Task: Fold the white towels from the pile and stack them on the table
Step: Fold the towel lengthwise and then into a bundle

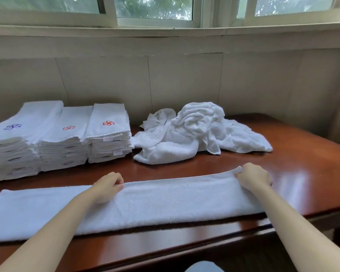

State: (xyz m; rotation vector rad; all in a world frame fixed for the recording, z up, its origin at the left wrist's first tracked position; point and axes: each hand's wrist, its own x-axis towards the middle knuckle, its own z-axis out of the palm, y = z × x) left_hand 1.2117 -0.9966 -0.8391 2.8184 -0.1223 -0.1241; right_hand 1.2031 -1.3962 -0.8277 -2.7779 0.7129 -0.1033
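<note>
Table (pixel 302 163): three stacks (pixel 65 138), one pile (pixel 194 134), towel (pixel 155 203)

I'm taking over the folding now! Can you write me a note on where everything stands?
Left hand pinches the far edge of the long towel near its middle; right hand pinches its far right corner. The towel lies folded lengthwise along the near side of the table.
Done: three folded stacks, back left.
Left: finish folding this towel, stack it, then do the crumpled pile behind.
</note>
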